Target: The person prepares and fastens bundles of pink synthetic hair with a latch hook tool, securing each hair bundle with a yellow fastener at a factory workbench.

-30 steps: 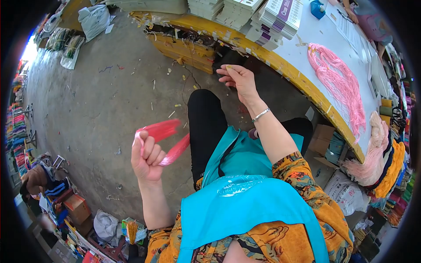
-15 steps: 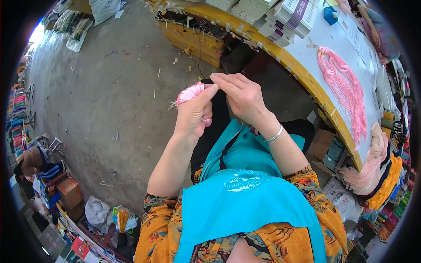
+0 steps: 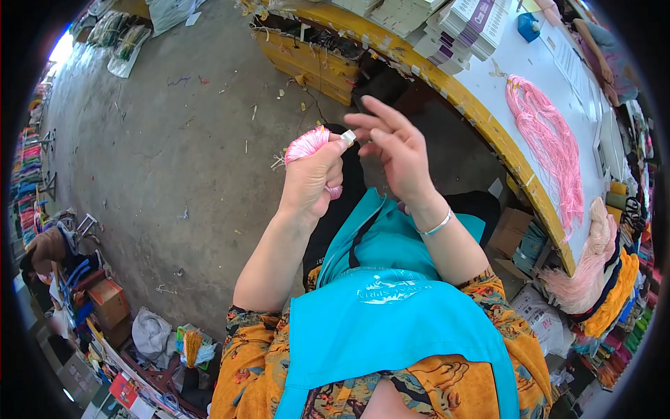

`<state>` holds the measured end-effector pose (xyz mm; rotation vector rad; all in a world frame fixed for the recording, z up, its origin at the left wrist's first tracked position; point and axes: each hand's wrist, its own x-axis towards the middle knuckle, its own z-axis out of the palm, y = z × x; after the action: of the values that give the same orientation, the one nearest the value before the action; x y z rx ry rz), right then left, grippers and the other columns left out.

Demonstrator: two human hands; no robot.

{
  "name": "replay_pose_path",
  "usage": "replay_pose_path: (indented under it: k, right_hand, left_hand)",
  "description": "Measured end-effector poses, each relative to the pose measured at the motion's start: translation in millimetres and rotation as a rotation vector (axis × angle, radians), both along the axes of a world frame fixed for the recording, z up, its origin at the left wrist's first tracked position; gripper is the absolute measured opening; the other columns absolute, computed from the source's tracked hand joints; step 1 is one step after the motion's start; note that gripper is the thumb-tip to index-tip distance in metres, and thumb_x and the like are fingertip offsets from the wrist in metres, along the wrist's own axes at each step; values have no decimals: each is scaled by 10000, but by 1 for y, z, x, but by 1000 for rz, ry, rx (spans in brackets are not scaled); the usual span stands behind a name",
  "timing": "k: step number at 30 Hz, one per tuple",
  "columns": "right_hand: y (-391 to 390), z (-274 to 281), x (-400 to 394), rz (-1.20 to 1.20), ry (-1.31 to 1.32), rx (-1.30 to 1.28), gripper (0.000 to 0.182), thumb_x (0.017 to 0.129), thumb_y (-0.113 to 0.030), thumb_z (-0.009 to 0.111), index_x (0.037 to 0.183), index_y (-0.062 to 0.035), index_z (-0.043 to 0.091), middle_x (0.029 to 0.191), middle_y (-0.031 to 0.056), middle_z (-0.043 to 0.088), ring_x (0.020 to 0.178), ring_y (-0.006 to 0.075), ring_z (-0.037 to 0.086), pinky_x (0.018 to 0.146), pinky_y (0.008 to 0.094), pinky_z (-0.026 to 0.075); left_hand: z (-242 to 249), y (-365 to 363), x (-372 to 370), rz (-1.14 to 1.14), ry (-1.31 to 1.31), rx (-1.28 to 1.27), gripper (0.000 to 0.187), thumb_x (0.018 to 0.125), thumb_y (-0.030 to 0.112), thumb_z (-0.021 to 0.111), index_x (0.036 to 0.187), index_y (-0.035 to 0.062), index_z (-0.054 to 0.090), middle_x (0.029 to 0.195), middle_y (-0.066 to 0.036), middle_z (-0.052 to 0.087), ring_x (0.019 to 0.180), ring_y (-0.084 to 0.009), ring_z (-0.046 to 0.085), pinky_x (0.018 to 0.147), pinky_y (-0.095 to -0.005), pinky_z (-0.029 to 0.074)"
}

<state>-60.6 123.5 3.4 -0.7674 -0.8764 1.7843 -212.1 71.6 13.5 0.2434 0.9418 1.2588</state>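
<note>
My left hand [image 3: 309, 180] is wrapped round a skein of pink thread [image 3: 307, 144], which bulges out above the fist and shows again below the fingers. Between that thumb and forefinger sticks up a small white piece [image 3: 348, 137], like a paper label or bit of tape. Just to its right is my right hand [image 3: 403, 157], fingers apart and slightly blurred, fingertips close to the white piece. Both hands are held over my lap, in front of a turquoise apron [image 3: 391, 328].
A yellow-edged table [image 3: 481, 129] curves along the right, bearing a long pink thread hank [image 3: 548, 140] and stacks of printed cards [image 3: 464, 31]. Pale pink and orange yarn [image 3: 611, 300] hangs at its near end. A cardboard box [image 3: 508, 230] stands below, and concrete floor [image 3: 174, 153] spreads left.
My right hand has drawn back from the left thumb and its fingers have spread. The white piece now shows at the left fingertips. The skein stays in my left hand.
</note>
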Motion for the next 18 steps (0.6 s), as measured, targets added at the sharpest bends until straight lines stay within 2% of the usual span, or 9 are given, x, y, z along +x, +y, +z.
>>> replay_pose_path:
  k: [1, 3, 4, 6, 10, 13, 18]
  right_hand:
    - [2, -3, 3, 0, 0, 0, 296, 925, -60, 518, 1207, 6, 581, 1089, 108, 672, 865, 159, 650, 683, 269, 534]
    - [5, -6, 11, 139, 56, -210, 210, 911, -114, 571, 1087, -8, 617, 957, 77, 663, 783, 130, 629, 621, 243, 517]
    - [2, -4, 10, 201, 33, -250, 138, 896, -150, 622, 969, -33, 621, 832, 29, 624, 700, 98, 595, 564, 225, 490]
    - [-4, -2, 7, 230, 5, -318, 127, 873, -150, 660, 927, -41, 622, 788, 11, 611, 663, 86, 585, 543, 216, 474]
    - [-5, -3, 2, 185, -89, -303, 113, 861, -143, 682, 903, -54, 627, 779, 7, 614, 656, 80, 583, 532, 210, 467]
    - [-5, -5, 4, 193, -32, -344, 108, 856, -136, 686, 897, -53, 629, 774, 7, 616, 663, 81, 589, 538, 206, 469]
    - [-5, -5, 4, 183, -80, -342, 89, 861, -118, 670, 896, -47, 631, 775, 7, 623, 666, 83, 595, 537, 205, 480]
  left_hand:
    - [0, 0, 0, 0, 0, 0, 56, 879, 96, 661, 897, 60, 622, 563, 75, 445, 424, -23, 337, 395, -211, 247]
    - [-1, 1, 0, 22, 20, -6, 72, 881, 111, 665, 892, 66, 610, 559, 74, 436, 423, -22, 334, 397, -211, 246]
    - [0, 1, 1, 19, 19, -7, 72, 881, 111, 665, 892, 66, 610, 559, 74, 436, 423, -22, 334, 397, -211, 246]
    - [0, 1, 1, 6, 79, -6, 79, 884, 125, 669, 887, 69, 613, 557, 76, 433, 420, -20, 333, 391, -208, 241]
    - [-4, 0, 0, -13, 126, -7, 94, 883, 143, 677, 882, 71, 617, 555, 77, 433, 420, -15, 338, 380, -207, 233]
    - [-6, -1, 1, -22, 175, 13, 102, 879, 157, 684, 878, 76, 622, 568, 81, 444, 421, -11, 344, 370, -204, 227]
    - [-5, -1, 0, -61, 226, -17, 108, 874, 174, 695, 875, 85, 634, 604, 77, 475, 418, -9, 342, 366, -202, 233]
